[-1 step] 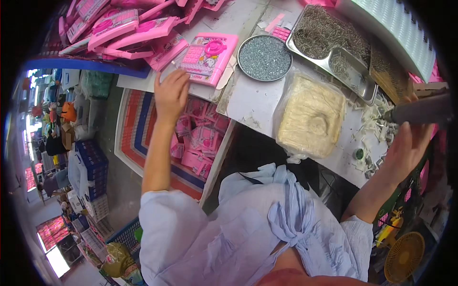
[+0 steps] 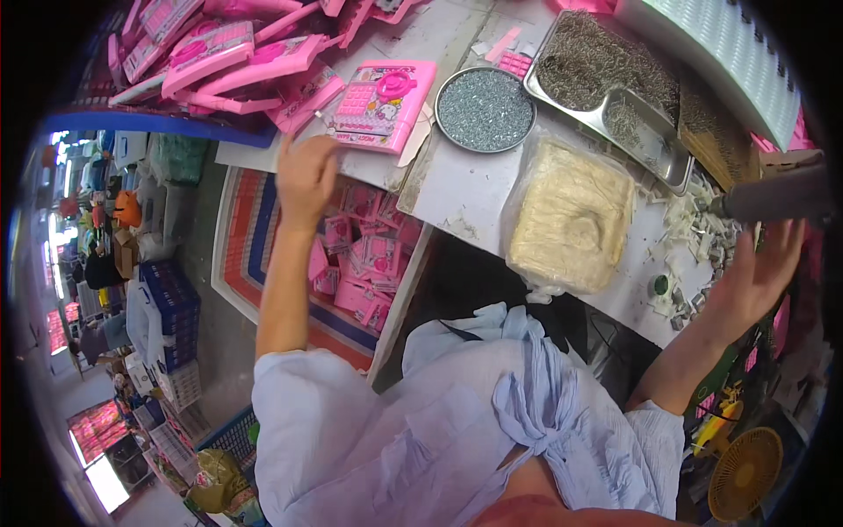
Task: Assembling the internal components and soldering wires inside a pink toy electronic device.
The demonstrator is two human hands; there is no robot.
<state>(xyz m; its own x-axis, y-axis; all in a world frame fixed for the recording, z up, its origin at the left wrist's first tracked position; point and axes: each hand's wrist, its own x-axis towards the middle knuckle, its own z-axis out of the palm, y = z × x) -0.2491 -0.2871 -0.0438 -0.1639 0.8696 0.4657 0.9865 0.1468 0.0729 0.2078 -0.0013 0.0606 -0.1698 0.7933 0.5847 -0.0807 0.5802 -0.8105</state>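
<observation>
Both hands have shifted a touch since the earlier frame: the left hand (image 2: pixel 305 180) has pulled back a little from the pink toy case (image 2: pixel 384 110) and its fingers curl in more, while the right hand (image 2: pixel 762 270) has come off the dark handheld tool (image 2: pixel 777 195) and opened out, fingers spread just below it. So the right is basically released, but the left has its fingers folded by the case's lower left corner, and at this angle I honestly can't tell if it's pinching anything. Case itself lies face up on the white table (image 2: pixel 448 189), near the front edge, round pink dial on top, with a big heap of pink cases (image 2: pixel 233 53) piled up just left of it. Just to its right sits a round dish (image 2: pixel 486 150) full of small silvery bits (image 2: pixel 486 107), then a yellowish block (image 2: pixel 571 220) wrapped in clear plastic. White plastic pieces (image 2: pixel 678 230) are scattered near the right hand, and below the table there's a striped-lined bin (image 2: pixel 235 237) with more pink cases (image 2: pixel 373 259) in it
</observation>
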